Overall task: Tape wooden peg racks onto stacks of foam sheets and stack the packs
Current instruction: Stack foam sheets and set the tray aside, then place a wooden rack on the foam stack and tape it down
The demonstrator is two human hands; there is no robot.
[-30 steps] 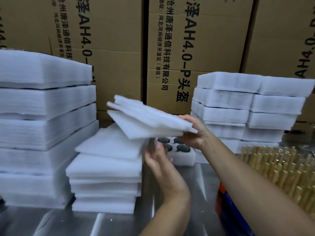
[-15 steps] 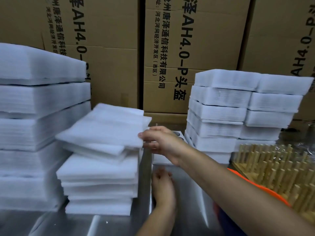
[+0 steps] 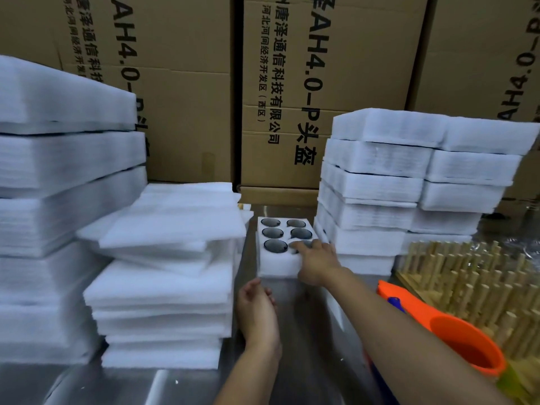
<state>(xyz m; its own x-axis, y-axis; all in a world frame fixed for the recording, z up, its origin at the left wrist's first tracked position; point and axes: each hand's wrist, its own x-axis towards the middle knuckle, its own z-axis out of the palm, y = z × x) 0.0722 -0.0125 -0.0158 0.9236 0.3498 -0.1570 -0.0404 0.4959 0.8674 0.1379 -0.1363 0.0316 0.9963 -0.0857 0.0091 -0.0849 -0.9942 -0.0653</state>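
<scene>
White foam block (image 3: 274,266) under the right hand (image 3: 317,260), mid-bench (image 3: 315,361).

Block has six round holes and sits on the steel between loose sheets (image 3: 163,276) to the left and stacked packs (image 3: 380,185) to the right. Right fingers (image 3: 298,245) lie stretched over its near right hole. The thumb is hidden, so I cannot tell whether the hand grips or only touches. Left hand (image 3: 257,308) is just in front of the block and apart from it, fingers loosely curled, holding nothing. Top few sheets lie skewed, lower ones squared. Taller foam stacks (image 3: 58,171) far left. Peg racks (image 3: 467,287) at the right edge, pegs up, beside an orange tool (image 3: 455,340) by the right forearm. Printed boxes (image 3: 292,83) wall the back.
</scene>
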